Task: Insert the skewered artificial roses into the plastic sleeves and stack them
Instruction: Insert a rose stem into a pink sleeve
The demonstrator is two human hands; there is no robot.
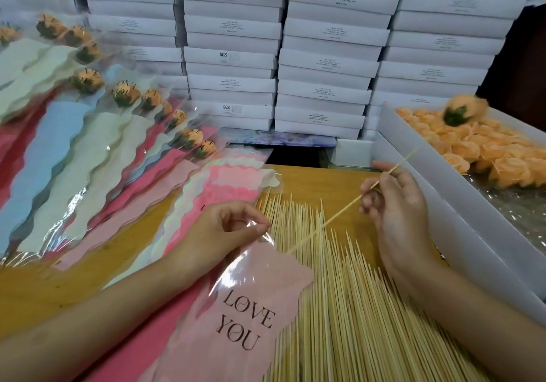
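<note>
The right hand [396, 204] keeps a narrow grip on the skewer [339, 214], its rose [465, 109] blurred at far right; the left hand [224, 231] pinches the pink sleeve [266, 281] mouth, near centre. The tip could miss the opening or pierce the film if that mouth sags shut

A wall of stacked white boxes [230, 56] closes off the far side of the wooden table [319, 183], and a long open box of loose peach roses [437, 186] walls in the right edge. On the left, finished sleeved roses [88, 133] fan across the surface beside a pile of empty sleeves [230, 180], while bamboo skewers [339, 307] carpet the near middle. Bare wood shows in a strip beyond the skewers, ending at a dark gap [295, 155] below the boxes.
</note>
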